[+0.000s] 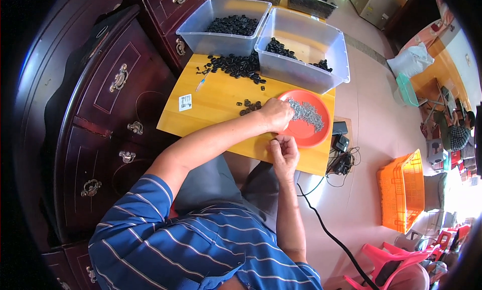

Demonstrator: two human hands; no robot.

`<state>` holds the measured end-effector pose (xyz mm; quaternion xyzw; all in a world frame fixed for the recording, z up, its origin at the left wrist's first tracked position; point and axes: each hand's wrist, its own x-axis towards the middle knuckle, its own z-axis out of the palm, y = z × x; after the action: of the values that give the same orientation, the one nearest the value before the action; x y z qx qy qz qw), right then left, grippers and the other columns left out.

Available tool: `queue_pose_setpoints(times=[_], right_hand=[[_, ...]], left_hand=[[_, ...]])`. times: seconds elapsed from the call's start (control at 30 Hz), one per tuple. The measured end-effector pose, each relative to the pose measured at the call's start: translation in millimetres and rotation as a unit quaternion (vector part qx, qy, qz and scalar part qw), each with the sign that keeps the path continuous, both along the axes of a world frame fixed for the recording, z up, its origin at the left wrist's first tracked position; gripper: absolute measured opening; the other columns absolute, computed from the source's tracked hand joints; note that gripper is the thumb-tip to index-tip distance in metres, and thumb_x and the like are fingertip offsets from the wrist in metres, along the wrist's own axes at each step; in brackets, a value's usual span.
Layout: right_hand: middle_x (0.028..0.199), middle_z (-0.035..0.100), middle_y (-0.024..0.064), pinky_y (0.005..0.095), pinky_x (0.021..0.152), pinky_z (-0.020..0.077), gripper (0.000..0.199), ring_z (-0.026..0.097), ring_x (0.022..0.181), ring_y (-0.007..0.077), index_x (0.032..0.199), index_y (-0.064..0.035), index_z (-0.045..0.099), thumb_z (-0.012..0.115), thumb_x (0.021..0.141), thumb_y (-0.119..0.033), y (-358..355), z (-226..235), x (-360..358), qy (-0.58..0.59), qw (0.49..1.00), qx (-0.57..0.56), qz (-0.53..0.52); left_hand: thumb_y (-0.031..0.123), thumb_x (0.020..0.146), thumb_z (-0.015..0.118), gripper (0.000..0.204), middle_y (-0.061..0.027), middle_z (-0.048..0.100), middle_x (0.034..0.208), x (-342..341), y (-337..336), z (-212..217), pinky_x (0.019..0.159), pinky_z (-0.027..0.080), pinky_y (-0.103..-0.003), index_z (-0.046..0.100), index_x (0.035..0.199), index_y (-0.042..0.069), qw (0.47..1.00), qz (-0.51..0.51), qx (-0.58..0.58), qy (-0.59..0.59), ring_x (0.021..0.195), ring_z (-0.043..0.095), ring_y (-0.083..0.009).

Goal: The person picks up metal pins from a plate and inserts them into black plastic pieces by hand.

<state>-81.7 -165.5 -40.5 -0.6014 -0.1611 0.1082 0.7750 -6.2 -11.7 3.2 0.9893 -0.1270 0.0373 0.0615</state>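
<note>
Small grey parts (309, 115) lie just right of your left hand (276, 115), closer than your right hand (285, 152); can't tell whether either's fingers clamp anything.

Showing smooth, softly shining yellow wood across the worktop (221, 91) at mid-frame, and flat, papery white on the label (185, 102) left of centre. Gleaming with dark lacquer over the wooden cabinet (100, 149) at frame left, and glinting like ornate, silvery metal at the handles (119, 78). Looking like smooth plastic on the orange-red dish (326, 109) right of centre, and dull grey on the tiny parts (307, 114) inside, too small for telling metal from plastic. Catching light like hard black plastic on the small pieces (231, 64) at upper centre. Showing smooth, translucent plastic on the bins (301, 69) above. Creasing as matt woven cloth on the striped shirt (201, 245) along the bottom. Reflecting glossily off the smooth floor (361, 114) at right.
</note>
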Motion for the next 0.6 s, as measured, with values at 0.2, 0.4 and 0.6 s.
queue_pose_setpoints(times=[0.2,0.4,0.6], right_hand=[[0.085,0.063,-0.0023,0.0207,0.072,0.0491,0.008,0.058,0.076,0.0040,0.102,-0.0004,0.060,0.064,0.095,0.000,0.8,-6.0,0.9,-0.011,1.000,-0.011,-0.008],[0.088,0.064,-0.0014,0.0206,0.073,0.0493,0.012,0.059,0.077,0.0044,0.108,0.0002,0.063,0.062,0.096,0.001,4.9,0.6,0.3,0.006,1.000,0.008,-0.015],[0.090,0.065,0.0005,0.0209,0.070,0.0482,0.012,0.060,0.076,0.0067,0.110,-0.0010,0.065,0.061,0.101,-0.008,-0.9,8.3,-0.1,0.037,0.999,0.006,-0.002]], left_hand=[[0.013,0.079,0.063,0.010,-0.0142,0.066,0.079,-18.3,1.8,10.1,0.062,0.055,-0.047,0.061,0.080,0.003,0.973,0.048,-0.187,-0.126,0.073,0.068,-0.0363],[0.009,0.079,0.066,0.010,-0.0123,0.064,0.075,-25.8,9.6,1.2,0.060,0.052,-0.043,0.058,0.077,0.004,0.938,0.028,-0.304,-0.162,0.067,0.066,-0.0310],[0.010,0.088,0.068,0.009,0.0024,0.065,0.078,-34.5,10.6,-7.1,0.065,0.048,-0.026,0.066,0.082,0.004,0.791,0.062,-0.608,-0.027,0.070,0.057,-0.0055]])
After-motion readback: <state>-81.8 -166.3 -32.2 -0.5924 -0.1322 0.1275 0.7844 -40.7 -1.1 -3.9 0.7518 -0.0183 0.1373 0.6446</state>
